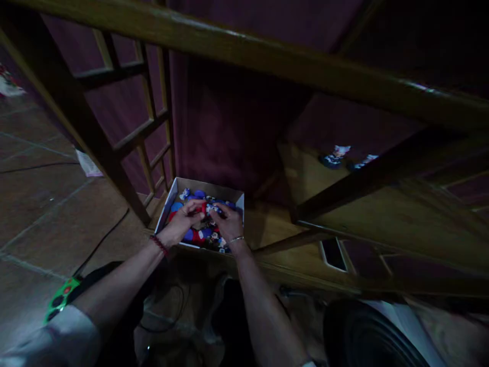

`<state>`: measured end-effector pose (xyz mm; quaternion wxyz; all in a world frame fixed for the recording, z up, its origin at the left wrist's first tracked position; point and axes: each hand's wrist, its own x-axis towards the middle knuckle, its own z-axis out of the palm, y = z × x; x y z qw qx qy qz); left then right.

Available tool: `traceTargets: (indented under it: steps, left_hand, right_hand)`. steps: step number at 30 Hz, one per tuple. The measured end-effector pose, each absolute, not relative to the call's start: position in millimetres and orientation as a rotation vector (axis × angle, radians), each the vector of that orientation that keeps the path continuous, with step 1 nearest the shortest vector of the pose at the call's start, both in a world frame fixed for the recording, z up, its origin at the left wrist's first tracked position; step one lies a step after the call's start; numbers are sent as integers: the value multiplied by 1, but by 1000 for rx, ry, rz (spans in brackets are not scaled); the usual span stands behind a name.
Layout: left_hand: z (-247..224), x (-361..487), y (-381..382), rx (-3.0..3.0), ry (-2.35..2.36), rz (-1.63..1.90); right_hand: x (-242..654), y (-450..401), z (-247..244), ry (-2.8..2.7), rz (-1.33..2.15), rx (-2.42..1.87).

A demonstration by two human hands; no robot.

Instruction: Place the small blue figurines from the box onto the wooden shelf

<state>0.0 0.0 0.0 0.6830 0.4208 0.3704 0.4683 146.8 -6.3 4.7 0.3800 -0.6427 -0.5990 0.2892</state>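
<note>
Both my hands are over a shallow white cardboard box (172,192) of small painted figures and pieces in blue, red and white. Between the fingertips of my left hand (180,223) is a small red piece (203,208); its kind is too small and dark to make out. My right hand (230,223) pinches a small white-and-blue figurine (214,208), close to the red piece. Whether the two pieces touch, I cannot tell. Below the hands, a blue-and-red piece (195,235) lies in the box.
The box stands on a low wooden shelf (262,221), under a wooden rail (244,43). To its left is a wooden lattice (141,135). Figurines (336,156) stand on a higher shelf at right. A phone-like dark object (333,254) lies lower right. A cable (102,239) crosses the floor near a green device (62,297).
</note>
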Motion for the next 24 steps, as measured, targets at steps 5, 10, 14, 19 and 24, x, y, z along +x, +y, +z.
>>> traceTargets:
  steps: [5,10,14,19,24]
  left_hand:
    - [3,2,1,864,841,1048]
    - [5,3,3,739,855,1029]
    - [7,3,2,685,840,1026]
    - [12,4,0,636,843,1031]
    - [14,4,-1,623,843,1022]
  right_hand:
    - [146,-7,8,-1507,757,-1606]
    - [146,-7,10,-1515,769,-1548]
    - [145,-8,12,-1561,724,-1554]
    - [146,-8,11,-1596,690,-1548]
    - [148,-7,7,-1636,685,-1497]
